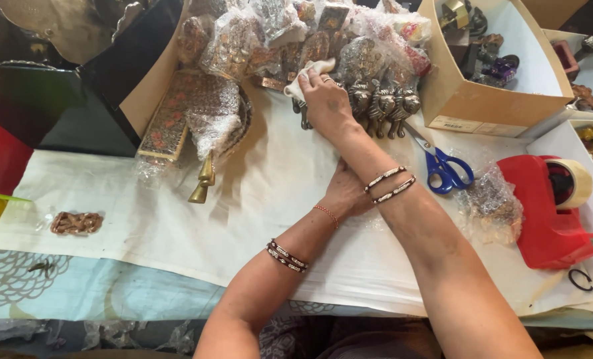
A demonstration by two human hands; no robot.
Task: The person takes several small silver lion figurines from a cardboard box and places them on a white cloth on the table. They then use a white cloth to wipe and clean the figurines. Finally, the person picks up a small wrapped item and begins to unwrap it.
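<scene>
Wiping the brass figurines [383,100] at twelve o'clock, the right hand [324,100] pinches a white cloth [307,74] — left hand [346,193] flat on the sheet [256,199] — wrapped pieces [230,46] already piled beyond.

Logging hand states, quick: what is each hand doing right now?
Left hand: mostly hidden under the right forearm; cannot tell.
Right hand: closed on a white cloth.

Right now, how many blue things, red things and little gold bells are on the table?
Blue: 1, the scissors
Red: 1, the tape dispenser
Gold bells: 2
Total: 4
The right hand holds a white cloth.
</scene>
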